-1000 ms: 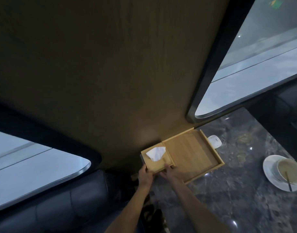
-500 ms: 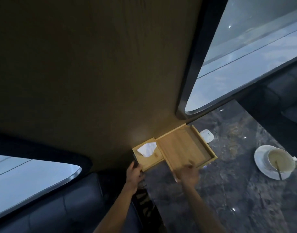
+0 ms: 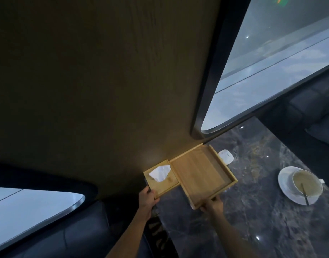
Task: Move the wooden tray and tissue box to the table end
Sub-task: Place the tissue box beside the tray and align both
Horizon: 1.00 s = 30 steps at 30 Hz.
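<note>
A shallow wooden tray [image 3: 201, 175] lies on the dark marble table [image 3: 253, 220], against the wooden wall at the table's far end. Its inside holds nothing. A wooden tissue box [image 3: 162, 183] with a white tissue sticking out sits just left of the tray, touching it, at the table's corner. My left hand [image 3: 147, 200] grips the near left corner of the tissue box. My right hand [image 3: 212, 204] holds the tray's near edge, fingers curled on the rim.
A small white device [image 3: 226, 156] lies beside the tray's right side. A white cup with a spoon on a saucer [image 3: 299, 185] stands further right. Dark leather seats [image 3: 67, 239] flank the table, with windows behind.
My right hand left the tissue box, moved right and took hold of the tray's near edge. My left hand stayed at the box's corner. Box and tray sit about as before.
</note>
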{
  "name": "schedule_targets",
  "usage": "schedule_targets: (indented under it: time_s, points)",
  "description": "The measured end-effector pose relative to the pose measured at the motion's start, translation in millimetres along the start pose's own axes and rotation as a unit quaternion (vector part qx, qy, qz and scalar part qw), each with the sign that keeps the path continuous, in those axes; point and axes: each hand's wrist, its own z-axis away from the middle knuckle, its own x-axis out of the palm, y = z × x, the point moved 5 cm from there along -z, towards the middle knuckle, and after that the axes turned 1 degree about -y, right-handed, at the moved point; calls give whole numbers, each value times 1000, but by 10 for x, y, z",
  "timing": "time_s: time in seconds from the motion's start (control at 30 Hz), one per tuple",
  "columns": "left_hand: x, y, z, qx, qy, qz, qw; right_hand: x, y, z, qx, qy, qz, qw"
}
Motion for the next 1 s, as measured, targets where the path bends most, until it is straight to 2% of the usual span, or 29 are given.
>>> schedule_targets:
  time_s: [0.13, 0.2, 0.27, 0.3, 0.33, 0.43, 0.5, 0.57, 0.6, 0.67, 0.8, 0.9, 0.93, 1.0]
  points:
    - [-13, 22, 3, 17, -9, -15, 1000, 14, 269, -386, -17, 11, 27, 999]
    - [-37, -14, -45, 12, -26, -36, 999, 7, 177, -226, -34, 21, 75, 996]
    - [-62, -8, -48, 40, -46, -117, 991, 19, -76, 152, -94, 67, 159, 981]
    - [-63, -23, -79, 66, -52, -171, 982, 66, -221, 323, -160, 99, 232, 954]
    - [-72, -20, -80, 96, -44, -216, 971, 171, -358, 496, -243, 114, 314, 911]
    - [-73, 50, 24, 191, 3, -266, 945, 737, -543, 965, -440, -8, 487, 755]
    - [-47, 91, 47, 244, 22, -300, 922, 1015, -579, 1155, -473, -116, 533, 692]
    - [-5, 68, 43, 266, 35, -394, 879, 1113, -582, 1235, -477, -158, 560, 658]
    - [17, 36, 31, 258, 31, -438, 861, 1122, -578, 1236, -478, -156, 569, 651]
    - [34, -5, -26, 230, 22, -479, 847, 1116, -551, 1205, -469, -158, 578, 649]
    - [26, 39, -131, 193, 27, -505, 841, 1140, -547, 1187, -456, -170, 584, 650]
    - [90, 146, 54, 183, 33, -543, 819, 1147, -548, 1182, -444, -196, 588, 647]
    - [120, 151, 118, 191, 40, -549, 813, 1131, -555, 1179, -440, -201, 584, 652]
    - [192, 106, 255, 223, 52, -560, 796, 1045, -597, 1188, -432, -180, 549, 692]
